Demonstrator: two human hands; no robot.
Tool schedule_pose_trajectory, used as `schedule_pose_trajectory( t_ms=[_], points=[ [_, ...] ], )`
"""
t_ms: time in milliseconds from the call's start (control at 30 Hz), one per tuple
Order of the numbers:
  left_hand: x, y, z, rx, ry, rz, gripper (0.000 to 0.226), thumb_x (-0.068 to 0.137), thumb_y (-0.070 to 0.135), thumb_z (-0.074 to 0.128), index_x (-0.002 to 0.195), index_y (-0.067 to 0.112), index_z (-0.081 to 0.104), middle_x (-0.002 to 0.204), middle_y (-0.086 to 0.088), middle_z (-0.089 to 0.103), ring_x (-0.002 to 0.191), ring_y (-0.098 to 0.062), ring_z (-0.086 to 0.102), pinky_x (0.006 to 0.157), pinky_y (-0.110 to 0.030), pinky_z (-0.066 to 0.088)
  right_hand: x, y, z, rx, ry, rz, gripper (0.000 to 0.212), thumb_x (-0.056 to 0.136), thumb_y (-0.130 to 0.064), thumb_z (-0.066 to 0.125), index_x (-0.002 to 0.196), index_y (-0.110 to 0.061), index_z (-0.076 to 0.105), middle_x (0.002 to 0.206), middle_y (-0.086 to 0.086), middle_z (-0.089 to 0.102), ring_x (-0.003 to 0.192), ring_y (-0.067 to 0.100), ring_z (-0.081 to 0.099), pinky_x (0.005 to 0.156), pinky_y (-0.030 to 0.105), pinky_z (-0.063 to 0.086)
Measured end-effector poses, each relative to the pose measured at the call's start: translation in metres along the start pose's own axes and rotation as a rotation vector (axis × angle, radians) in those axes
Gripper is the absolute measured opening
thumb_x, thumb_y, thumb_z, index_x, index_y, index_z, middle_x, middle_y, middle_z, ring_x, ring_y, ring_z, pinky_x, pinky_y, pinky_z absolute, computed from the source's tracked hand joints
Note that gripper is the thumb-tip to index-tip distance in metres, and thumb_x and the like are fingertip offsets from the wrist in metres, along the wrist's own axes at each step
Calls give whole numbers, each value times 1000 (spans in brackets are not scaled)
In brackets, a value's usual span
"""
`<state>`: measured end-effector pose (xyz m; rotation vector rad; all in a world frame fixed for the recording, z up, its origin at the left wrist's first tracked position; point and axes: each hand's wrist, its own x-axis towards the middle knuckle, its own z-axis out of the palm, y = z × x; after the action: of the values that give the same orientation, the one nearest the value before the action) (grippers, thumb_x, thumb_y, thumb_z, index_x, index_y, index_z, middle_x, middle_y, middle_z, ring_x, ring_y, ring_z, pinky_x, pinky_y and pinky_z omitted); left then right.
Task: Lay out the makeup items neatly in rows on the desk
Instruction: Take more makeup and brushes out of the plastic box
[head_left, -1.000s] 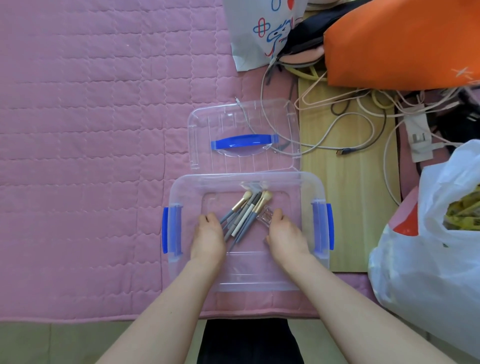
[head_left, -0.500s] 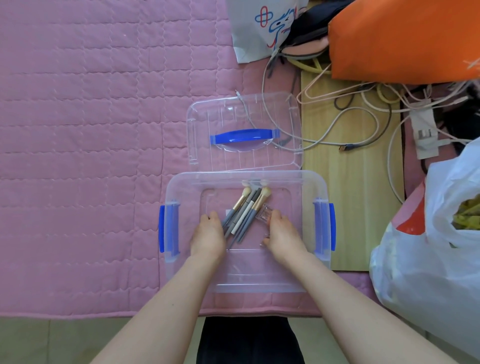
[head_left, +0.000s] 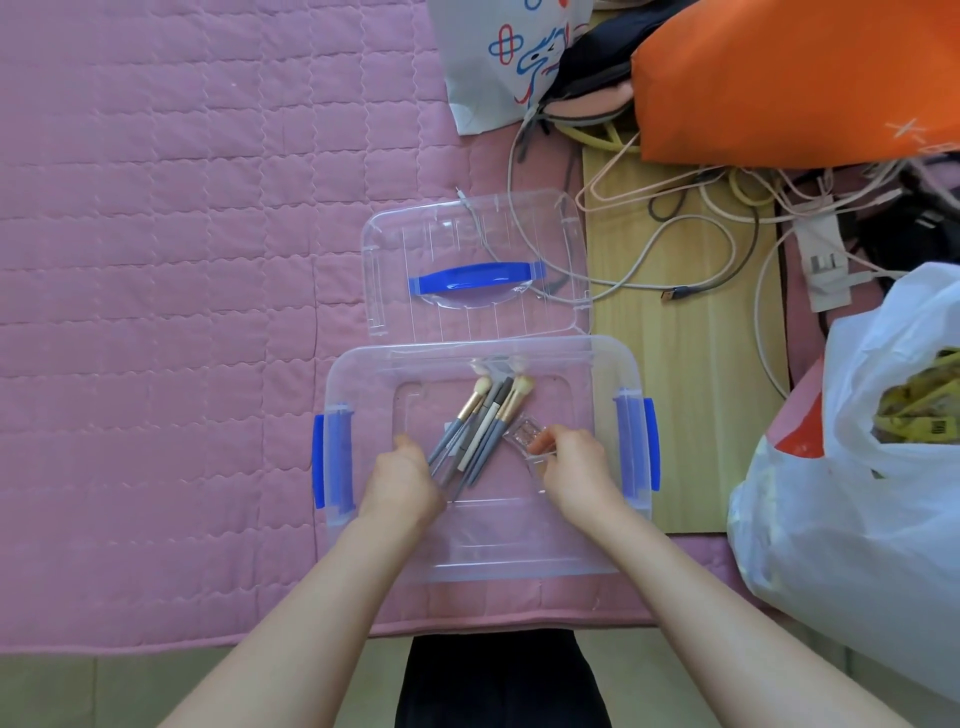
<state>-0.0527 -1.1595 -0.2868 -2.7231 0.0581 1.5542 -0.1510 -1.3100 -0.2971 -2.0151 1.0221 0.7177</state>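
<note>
Early stage: nothing lying in rows yet. Left hand (head_left: 402, 480) gripping makeup brushes (head_left: 480, 423); right hand (head_left: 574, 467) pinching small clear case (head_left: 525, 435), both inside clear storage box (head_left: 631, 364). All items remaining.

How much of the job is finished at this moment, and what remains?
Done: the lid is off and lies behind the clear box. In hand: inside the box, the left hand grips the brushes by their handles, and the right hand pinches a small clear case. Left: nothing lies in rows on the pink cover yet.
</note>
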Motion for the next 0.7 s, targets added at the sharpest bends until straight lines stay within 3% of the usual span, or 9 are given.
schedule_pose_trajectory(
  t_ms=[100,167,233,300,433,533,700],
  points=[
    [-5,2,-9,111,-65,-65,46,80,9,67,116,1,39,107,-16,58,78,-25,62,46,-27,45,-2,-5,-6,64,22,18,26,87,0,46,102,-13,64,113,17,54,106,33,53,86,31,40],
    [-5,0,-13,158,-73,-36,35,79,10,67,105,4,45,94,-12,61,69,-22,60,39,-23,38,-2,-8,-8,81,38,16,28,89,0,40,101,-10,64,112,19,55,107,34,52,88,33,40],
    [-3,-2,-15,127,-32,49,20,80,10,63,93,7,48,82,-11,60,63,-22,58,42,-25,39,1,-12,-9,94,64,2,27,91,-1,35,97,-4,62,108,22,60,104,36,53,86,36,41],
    [0,-2,-15,28,45,177,11,85,12,56,95,8,54,87,-12,60,70,-28,58,52,-28,41,6,-15,-10,119,92,-5,24,96,-11,35,93,0,56,104,24,60,99,37,53,79,37,39],
    [12,10,-8,-129,106,349,17,86,9,49,101,9,59,89,-13,63,85,-34,58,63,-30,41,16,-20,-4,40,91,-43,30,95,-35,47,106,-8,49,110,16,53,102,32,51,82,37,39],
    [23,19,1,-185,114,359,17,86,9,46,101,8,52,92,-15,60,85,-35,53,66,-34,42,24,-16,4,-138,70,-47,38,93,-30,53,118,-4,41,117,19,48,106,38,53,82,40,42],
    [36,31,15,-214,214,308,6,89,12,44,85,10,42,95,-24,60,87,-41,55,66,-39,39,32,-15,15,-242,73,-6,46,92,-36,57,121,-7,37,120,18,44,105,39,55,71,35,37]
  ],
)
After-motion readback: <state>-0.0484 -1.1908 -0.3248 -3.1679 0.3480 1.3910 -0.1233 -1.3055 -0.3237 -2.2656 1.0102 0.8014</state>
